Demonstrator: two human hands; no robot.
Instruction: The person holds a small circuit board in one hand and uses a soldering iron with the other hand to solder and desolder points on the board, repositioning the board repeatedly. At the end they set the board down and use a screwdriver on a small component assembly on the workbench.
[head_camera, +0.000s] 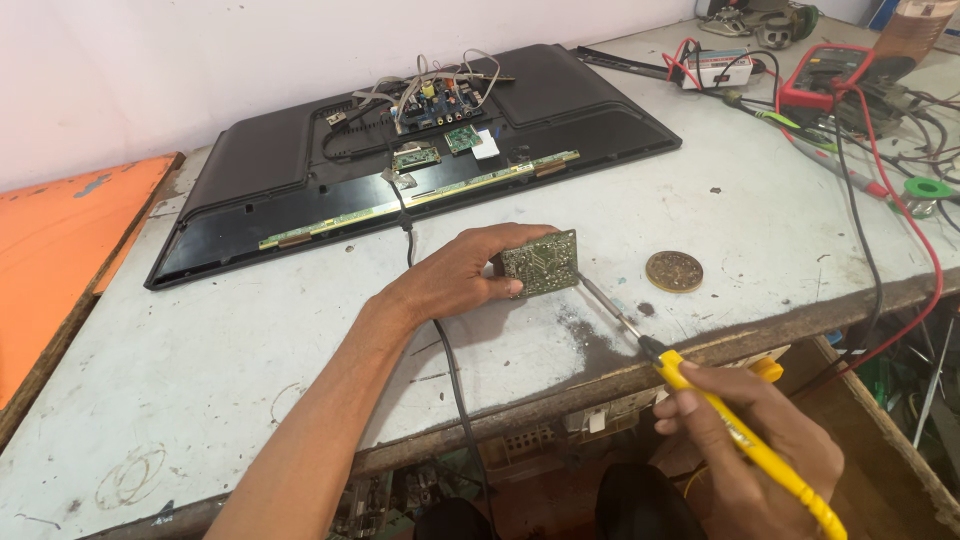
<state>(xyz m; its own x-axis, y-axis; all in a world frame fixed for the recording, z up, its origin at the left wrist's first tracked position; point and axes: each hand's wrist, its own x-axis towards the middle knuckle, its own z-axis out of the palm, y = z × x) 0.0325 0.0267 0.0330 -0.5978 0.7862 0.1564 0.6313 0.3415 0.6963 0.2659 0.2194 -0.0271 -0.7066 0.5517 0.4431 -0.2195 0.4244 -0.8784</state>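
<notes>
Working notes, biggest thing first:
Workbench (250, 340): white, scuffed; I brace my left forearm on it.
Television (300, 160): face-down behind, back open, well apart from my work.
Left hand (455, 275): clamped on the small circuit board (541, 262), tilted up on the bench. Best held rigid.
Right hand (750, 455): closed round the yellow soldering iron (740, 430).
Iron tip (590, 290): at the board's lower right edge; I'd touch one joint only, lightly.
Round tin (673, 271): just right of the board.
</notes>
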